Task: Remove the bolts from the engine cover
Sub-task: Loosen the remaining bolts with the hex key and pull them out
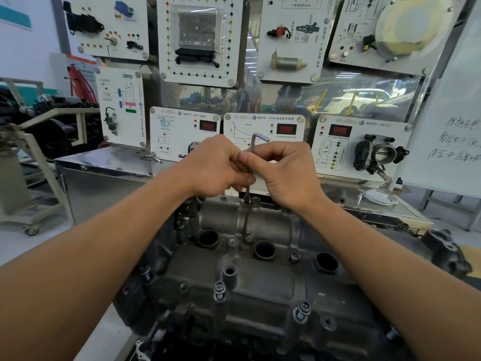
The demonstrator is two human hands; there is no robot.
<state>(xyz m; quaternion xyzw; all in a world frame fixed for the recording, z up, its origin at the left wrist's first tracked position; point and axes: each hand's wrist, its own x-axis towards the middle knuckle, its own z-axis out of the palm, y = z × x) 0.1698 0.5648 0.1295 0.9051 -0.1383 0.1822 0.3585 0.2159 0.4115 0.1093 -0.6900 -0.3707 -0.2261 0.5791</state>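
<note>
Hands: we had our left hand [218,165] and right hand [289,173] pressed together, high over the far side of the engine.
Left fingers: they were curled round the shaft of the hex key [253,145], pinching it about midway.
Right fingers: they were curled on the same shaft from the other side, with the thumb laid along it.
Hex key: it stood upright, short arm at the top pointing right, and its tip sat in the far bolt [246,200].
Far bolt: it was seated at the rear edge of the engine cover [260,280], and we judged it the one in hand.
Engine cover: it lay on the engine just below our forearms, with its round wells open.
Near bolts: the front left bolt [219,290] and the front right bolt [302,310] stood raised, heads clear of the cover but not lifted out.
Middle bolt: the small bolt [295,256] beside the centre well sat in its hole.
Done: we judged several bolts loosened, and we saw none laid aside.
Left: we reckoned the far bolt needed backing out, then every loosened bolt lifting free.
</note>
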